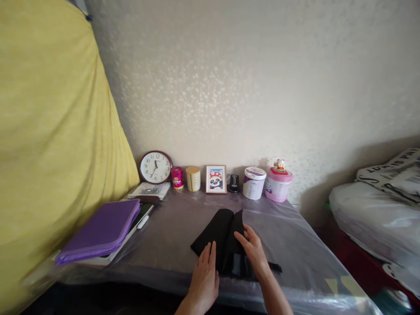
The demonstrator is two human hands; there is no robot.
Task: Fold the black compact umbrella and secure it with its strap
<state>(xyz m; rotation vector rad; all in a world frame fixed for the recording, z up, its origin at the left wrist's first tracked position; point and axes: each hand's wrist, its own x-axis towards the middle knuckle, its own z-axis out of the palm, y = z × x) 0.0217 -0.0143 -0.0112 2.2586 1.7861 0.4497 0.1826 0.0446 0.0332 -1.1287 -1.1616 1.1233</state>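
Observation:
A black folded cloth piece (213,231), perhaps a bag, lies on the table near its front edge. It has a raised flap on its right side, and a short dark strap (275,266) sticks out to the right. My left hand (206,271) rests on the cloth's lower left part with its fingers stretched out. At the right, my right hand (253,249) pinches the raised flap between thumb and fingers. A glossy dark patch shows low on the cloth, between both hands.
Along the wall stand a clock (156,167), a pink can (177,178), a yellow-lidded can (193,179), a framed panda picture (216,179), a small black device (234,183) and two tubs (254,183). A purple folder (98,229) lies left on the plastic-covered table (164,245).

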